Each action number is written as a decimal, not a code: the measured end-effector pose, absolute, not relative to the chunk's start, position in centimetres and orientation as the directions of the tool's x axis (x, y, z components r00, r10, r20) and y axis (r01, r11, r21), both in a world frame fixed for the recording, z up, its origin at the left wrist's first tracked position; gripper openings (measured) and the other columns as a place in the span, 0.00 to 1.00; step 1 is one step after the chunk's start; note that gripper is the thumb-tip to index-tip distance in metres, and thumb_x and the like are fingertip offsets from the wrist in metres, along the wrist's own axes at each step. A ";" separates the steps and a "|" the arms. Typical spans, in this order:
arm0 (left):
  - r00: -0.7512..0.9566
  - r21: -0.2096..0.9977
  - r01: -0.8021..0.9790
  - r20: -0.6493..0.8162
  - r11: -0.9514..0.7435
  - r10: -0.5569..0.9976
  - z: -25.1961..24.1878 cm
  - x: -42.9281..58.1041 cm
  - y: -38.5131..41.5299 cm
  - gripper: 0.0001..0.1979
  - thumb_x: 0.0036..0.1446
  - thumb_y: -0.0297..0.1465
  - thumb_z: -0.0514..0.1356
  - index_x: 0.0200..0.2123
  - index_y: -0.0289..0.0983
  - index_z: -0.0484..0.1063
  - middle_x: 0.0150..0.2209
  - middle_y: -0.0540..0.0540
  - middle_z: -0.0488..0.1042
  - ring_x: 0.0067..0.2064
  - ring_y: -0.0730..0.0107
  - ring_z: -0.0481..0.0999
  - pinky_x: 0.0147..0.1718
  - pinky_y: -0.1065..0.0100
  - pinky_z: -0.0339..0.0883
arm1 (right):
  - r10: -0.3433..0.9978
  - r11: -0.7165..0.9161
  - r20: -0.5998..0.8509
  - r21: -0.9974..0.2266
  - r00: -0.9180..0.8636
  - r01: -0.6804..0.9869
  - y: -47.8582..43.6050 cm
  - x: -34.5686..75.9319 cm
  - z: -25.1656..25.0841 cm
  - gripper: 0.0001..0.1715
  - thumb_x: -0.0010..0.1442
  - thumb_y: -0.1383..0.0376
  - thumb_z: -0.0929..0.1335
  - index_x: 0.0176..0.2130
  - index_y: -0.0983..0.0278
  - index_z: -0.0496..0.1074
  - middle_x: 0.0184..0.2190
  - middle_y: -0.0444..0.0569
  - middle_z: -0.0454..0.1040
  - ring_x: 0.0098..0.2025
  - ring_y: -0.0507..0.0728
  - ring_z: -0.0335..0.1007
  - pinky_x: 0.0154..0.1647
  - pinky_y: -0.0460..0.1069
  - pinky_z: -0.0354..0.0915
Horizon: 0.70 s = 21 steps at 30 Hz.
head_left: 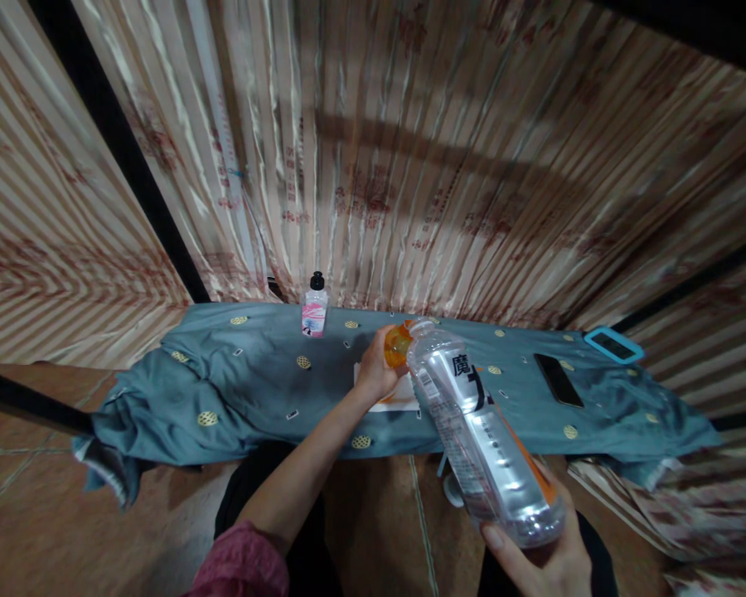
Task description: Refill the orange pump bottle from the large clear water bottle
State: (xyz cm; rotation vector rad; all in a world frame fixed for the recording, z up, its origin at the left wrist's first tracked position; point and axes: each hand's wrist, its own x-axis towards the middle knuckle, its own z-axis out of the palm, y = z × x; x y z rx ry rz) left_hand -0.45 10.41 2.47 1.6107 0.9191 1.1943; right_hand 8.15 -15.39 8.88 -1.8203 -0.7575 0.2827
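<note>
My left hand (376,371) is closed around a small translucent orange cup (396,346) above the middle of the cloth. A large clear plastic bottle (472,423) with a silver and orange label lies tilted across the view, its neck end toward the cup. At the bottle's base, my right hand (550,543) grips it from below. The bottle's mouth meets or overlaps the cup's rim; I cannot tell which. Beneath my left hand a white flat sheet (404,400) is partly hidden.
A teal cloth with pineapple prints (261,390) covers the narrow table. Toward its back stands a small bottle with a black cap (314,308). On the right lie a black phone (558,380) and a blue-framed device (614,346). A patterned curtain (373,166) hangs close behind.
</note>
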 end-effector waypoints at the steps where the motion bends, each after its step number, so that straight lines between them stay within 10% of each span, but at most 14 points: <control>1: 0.257 0.948 0.046 0.293 -0.315 0.921 2.4 -0.4 10.4 0.38 0.40 0.24 0.72 0.55 0.41 0.65 0.52 0.44 0.77 0.50 0.58 0.79 0.53 0.55 0.71 | 0.618 -0.206 0.165 -0.910 0.769 0.361 -15.4 8.1 8.9 0.47 0.45 0.44 0.74 0.56 0.65 0.64 0.49 0.55 0.76 0.50 0.66 0.75 0.52 0.55 0.69; 21: 0.253 0.941 0.055 0.309 -0.333 0.917 2.7 -0.6 10.2 0.37 0.41 0.25 0.72 0.56 0.41 0.65 0.51 0.43 0.77 0.51 0.56 0.78 0.53 0.54 0.71 | 0.627 -0.190 0.149 -0.923 0.765 0.335 -15.4 8.1 9.0 0.47 0.45 0.45 0.75 0.56 0.64 0.64 0.49 0.54 0.74 0.51 0.66 0.74 0.53 0.55 0.68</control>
